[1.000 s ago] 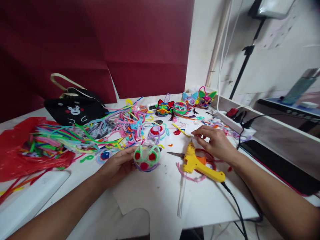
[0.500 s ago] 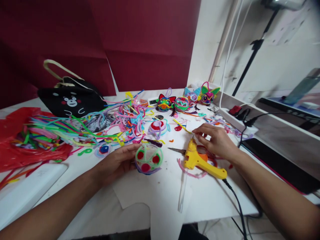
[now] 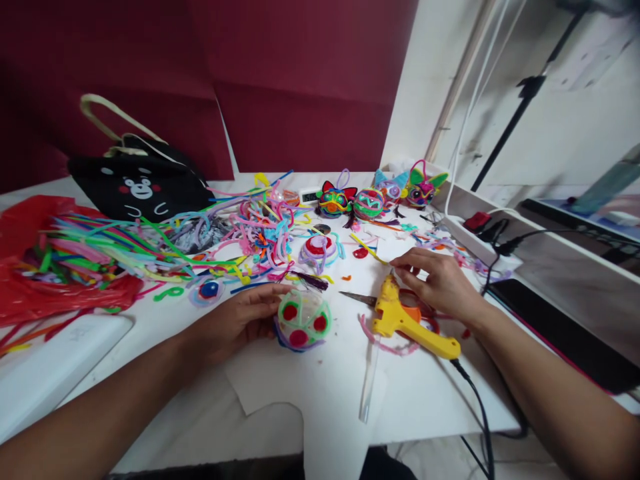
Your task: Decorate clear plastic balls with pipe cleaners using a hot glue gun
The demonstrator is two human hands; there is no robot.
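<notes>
My left hand (image 3: 255,313) holds a round pipe-cleaner ornament (image 3: 303,322) by its left side; pale green strips and three red discs face up, with a blue and purple edge below. My right hand (image 3: 433,277) is closed in a pinch at the nozzle of a yellow hot glue gun (image 3: 400,320); what the fingertips hold is too small to tell. A yellow pipe cleaner (image 3: 367,248) reaches toward those fingertips. The glue gun lies across scissors (image 3: 357,298) with orange handles, and a clear glue stick (image 3: 369,387) sticks out of it.
Loose pipe cleaners (image 3: 265,230) and a red plastic bag (image 3: 30,233) fill the left. Finished animal-face balls (image 3: 336,200) stand at the back. A black bag (image 3: 140,180) leans there too. On the right are a power strip (image 3: 483,240), cords and a black phone-like slab (image 3: 565,333).
The view has shifted slightly. My right fingertips have moved a little at the glue gun's nozzle. My left hand keeps its hold on the ornament, which is tilted slightly differently.
</notes>
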